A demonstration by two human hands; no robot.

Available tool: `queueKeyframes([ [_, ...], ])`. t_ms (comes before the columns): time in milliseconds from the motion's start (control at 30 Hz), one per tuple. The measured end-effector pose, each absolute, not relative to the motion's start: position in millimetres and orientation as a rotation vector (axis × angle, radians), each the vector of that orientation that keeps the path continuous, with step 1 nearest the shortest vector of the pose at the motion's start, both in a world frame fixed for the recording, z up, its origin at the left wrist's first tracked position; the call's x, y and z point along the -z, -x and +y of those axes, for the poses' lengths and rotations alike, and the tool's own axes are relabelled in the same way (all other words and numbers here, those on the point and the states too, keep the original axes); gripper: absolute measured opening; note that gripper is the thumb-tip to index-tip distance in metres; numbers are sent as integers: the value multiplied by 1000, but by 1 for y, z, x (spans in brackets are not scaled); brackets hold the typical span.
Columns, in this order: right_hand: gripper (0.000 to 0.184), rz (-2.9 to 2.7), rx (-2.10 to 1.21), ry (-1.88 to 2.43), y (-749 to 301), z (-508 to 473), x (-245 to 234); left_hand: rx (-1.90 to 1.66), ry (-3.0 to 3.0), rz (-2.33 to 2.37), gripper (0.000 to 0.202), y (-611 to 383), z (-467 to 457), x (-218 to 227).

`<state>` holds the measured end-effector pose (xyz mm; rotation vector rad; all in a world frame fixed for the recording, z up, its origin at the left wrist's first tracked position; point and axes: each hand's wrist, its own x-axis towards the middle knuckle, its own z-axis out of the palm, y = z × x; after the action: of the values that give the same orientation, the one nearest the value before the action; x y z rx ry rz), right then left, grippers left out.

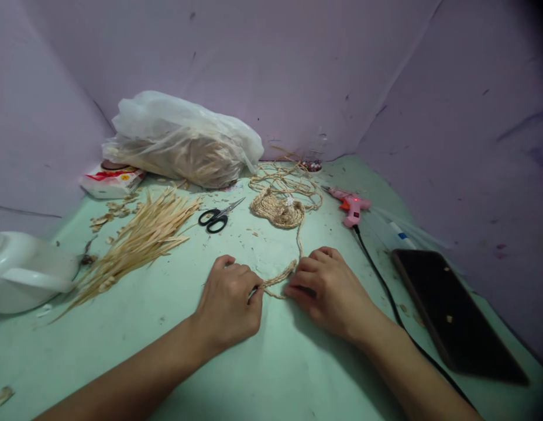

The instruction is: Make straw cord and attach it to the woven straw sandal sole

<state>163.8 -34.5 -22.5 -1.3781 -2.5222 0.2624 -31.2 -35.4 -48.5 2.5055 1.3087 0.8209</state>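
Note:
Between my hands, low over the green tabletop, runs a braided straw cord [278, 278] bent into a narrow loop. My left hand [233, 298] is closed, with its thumb and forefinger pinching one end of the loop. My right hand [324, 289] curls at the other end, fingertips closed on the cord's thin strand; the exact grip is partly hidden. From there the cord leads up to a coiled straw piece [278, 209] with a small whitish bit on top. Loose cord [293, 182] lies tangled behind that piece.
Black-handled scissors [217, 217] and a bundle of dry straw [142, 234] lie to the left, near a white jug [30, 272]. A plastic bag [184, 140] stands behind. On the right are a pink glue gun [351, 204], its black cable and a dark tablet [456, 316].

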Motion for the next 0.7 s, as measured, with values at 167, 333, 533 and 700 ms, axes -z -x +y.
queueKeyframes([
  [167, 18, -2558, -383, 1524, -166, -36, 19, -833, -2502, 1297, 11, 30, -35, 48],
  [333, 10, -2433, -373, 1598, -172, -33, 18, -834, -2491, 1290, 11, 31, -35, 48],
  [533, 13, -2007, -399, 1694, -186, -26, 19, -864, -2484, 1272, 11, 32, -34, 50],
  [700, 15, -1663, -287, 1892, -211, -17, -1, -869, -2477, 1276, 13, 31, -34, 50],
])
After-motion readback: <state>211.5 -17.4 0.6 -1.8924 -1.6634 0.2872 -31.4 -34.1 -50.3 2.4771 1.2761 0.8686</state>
